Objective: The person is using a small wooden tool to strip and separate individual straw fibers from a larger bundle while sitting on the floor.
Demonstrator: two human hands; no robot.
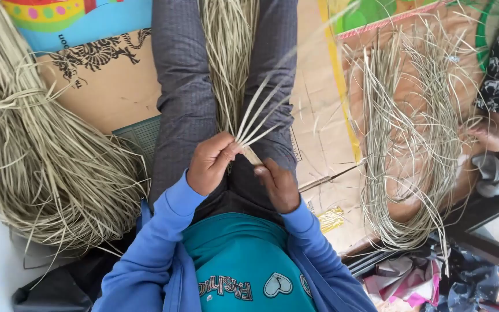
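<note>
Straw strips [256, 118] fan up from my fingers; my left hand [210, 163] pinches their base; my right hand [278, 185] grips the plaited end [252, 156] below, over my lap.

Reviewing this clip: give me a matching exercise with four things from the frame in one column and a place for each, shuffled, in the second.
Things:
1. left hand
2. tied straw bundle
3. loose strands
4. long fibres

Places:
A. spread on cardboard at the person's right
B. between the outstretched legs
C. pinching fanned strips beside the right hand
D. heaped at the person's left

Pairs: 1-C, 2-D, 3-A, 4-B
</note>
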